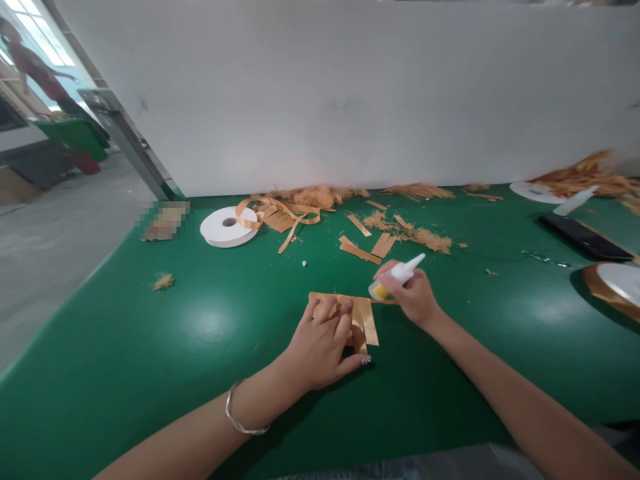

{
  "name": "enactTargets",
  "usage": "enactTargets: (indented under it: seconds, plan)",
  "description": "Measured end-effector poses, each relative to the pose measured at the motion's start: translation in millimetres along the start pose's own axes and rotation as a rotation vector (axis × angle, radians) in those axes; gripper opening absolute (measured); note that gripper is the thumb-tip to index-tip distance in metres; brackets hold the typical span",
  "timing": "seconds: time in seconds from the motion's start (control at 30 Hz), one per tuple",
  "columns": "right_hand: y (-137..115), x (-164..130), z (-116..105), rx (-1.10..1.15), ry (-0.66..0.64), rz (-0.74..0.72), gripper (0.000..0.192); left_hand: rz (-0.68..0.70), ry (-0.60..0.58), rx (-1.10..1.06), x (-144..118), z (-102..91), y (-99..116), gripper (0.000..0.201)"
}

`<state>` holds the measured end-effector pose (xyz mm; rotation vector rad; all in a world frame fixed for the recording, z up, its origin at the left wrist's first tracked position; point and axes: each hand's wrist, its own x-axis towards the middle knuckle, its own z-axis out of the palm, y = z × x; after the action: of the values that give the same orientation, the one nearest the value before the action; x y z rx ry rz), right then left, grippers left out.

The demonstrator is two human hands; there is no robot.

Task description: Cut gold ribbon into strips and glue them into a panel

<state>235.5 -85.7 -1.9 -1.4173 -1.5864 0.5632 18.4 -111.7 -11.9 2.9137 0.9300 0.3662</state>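
Observation:
My left hand (323,340) lies with fingers spread on a row of tan ribbon strips (369,323), pressing them to the green table. The strips hang side by side from a top edge, partly hidden under the fingers. In my right hand (417,293) is a small white glue bottle (395,279) with a yellow label, its pointed nozzle tilted up to the right. Below the bottle, a thin length of ribbon (384,301) runs rightward from the strips' top edge toward my right hand. Whether that hand also touches it, I cannot tell.
A white ribbon spool (229,227) lies at the back left, near cut strips (360,250) and frayed fibre (320,195). Rightward are a black phone (585,237), another glue bottle (576,200) and a larger spool (617,283). A white panel (340,100) closes the back; a person (43,70) stands far left.

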Motion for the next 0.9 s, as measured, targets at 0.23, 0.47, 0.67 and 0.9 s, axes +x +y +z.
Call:
enactTargets:
  seconds: [0.23,0.47,0.67,0.9]
  plan:
    - [-4,56,1,-0.367,-0.323,0.075,0.041,-0.006,0.03,-0.059,-1,-4.1,0,0.069]
    - [-6,98,20,-0.395,-0.487,0.043,0.04,0.017,0.021,-0.058,-2,-5.4,-1,0.068]
    - [17,122,-6,-0.441,-0.49,0.152,0.035,0.031,0.049,-0.051,-3,-9.6,0,0.059]
    - [37,125,3,-0.498,-0.527,0.198,0.02,0.018,0.088,0.0,-5,-7.4,1,0.052]
